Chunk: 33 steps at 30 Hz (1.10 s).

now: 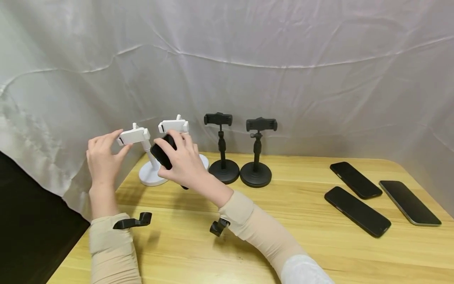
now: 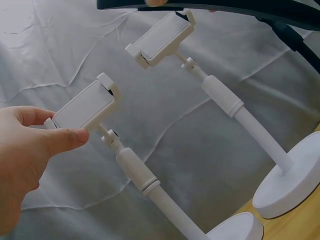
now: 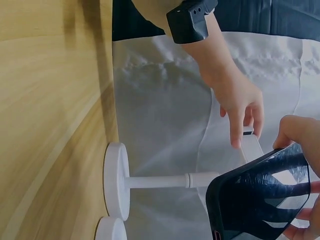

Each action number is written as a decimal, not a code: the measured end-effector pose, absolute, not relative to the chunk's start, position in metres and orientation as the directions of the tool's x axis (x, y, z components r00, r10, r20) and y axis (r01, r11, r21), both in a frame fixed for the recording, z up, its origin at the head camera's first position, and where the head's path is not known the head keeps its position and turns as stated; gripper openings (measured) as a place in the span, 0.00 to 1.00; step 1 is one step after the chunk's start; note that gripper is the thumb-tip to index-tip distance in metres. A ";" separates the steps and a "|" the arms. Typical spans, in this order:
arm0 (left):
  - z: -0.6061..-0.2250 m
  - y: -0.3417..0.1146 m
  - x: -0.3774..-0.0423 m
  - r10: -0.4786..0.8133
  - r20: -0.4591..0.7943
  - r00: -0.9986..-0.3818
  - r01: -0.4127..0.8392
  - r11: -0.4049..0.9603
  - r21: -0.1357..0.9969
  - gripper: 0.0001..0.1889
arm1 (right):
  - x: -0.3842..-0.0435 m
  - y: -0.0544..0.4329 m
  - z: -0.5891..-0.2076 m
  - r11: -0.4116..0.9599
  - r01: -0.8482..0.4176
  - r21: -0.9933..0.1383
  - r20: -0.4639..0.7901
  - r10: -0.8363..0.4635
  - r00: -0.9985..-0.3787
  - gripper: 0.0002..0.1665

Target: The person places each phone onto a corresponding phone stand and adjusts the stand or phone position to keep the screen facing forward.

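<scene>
My left hand [image 1: 104, 159] pinches the left end of the clamp on the left white phone stand [image 1: 134, 136], its thumb along the front in the left wrist view. A black smartphone [image 1: 161, 156] is in my right hand [image 1: 186, 161], gripped between thumb and fingers, tilted and raised above the table. In the right wrist view the phone [image 3: 250, 200] shows its glossy screen and covers part of the left stand's clamp. Behind my right hand stands a second white phone stand [image 1: 173, 126], its pole mostly hidden in the head view.
Two black phone stands, one [image 1: 222, 146] beside the white ones and another [image 1: 257, 152] further right, stand near the table's back edge. Three dark phones lie at the right: one [image 1: 356, 179] behind, one [image 1: 357, 211] nearer, one [image 1: 409, 203] rightmost. A pale curtain [image 1: 283, 90] hangs behind.
</scene>
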<state>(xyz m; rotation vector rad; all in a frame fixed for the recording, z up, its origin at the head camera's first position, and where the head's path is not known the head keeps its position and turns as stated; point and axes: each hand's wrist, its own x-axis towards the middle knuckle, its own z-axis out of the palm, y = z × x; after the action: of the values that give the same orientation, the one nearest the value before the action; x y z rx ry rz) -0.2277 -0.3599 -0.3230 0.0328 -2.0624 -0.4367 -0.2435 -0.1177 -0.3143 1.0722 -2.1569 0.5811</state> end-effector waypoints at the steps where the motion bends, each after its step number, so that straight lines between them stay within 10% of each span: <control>1: -0.323 -0.360 -0.228 -0.201 0.836 -0.510 0.156 0.934 0.320 0.25 | -0.243 -0.118 -0.314 0.565 -0.820 -0.093 0.719 -0.532 -0.448 0.38; 33: -0.324 -0.361 -0.227 -0.217 0.827 -0.519 0.160 0.926 0.343 0.25 | -0.259 -0.144 -0.304 0.493 -0.868 -0.068 0.747 -0.551 -0.372 0.37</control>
<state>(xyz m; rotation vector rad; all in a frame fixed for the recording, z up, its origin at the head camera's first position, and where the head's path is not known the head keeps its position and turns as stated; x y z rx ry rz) -0.2273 -0.3614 -0.3242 0.0403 -2.0644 -0.4667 -0.2588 -0.1444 -0.3045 1.1627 -2.0694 0.6072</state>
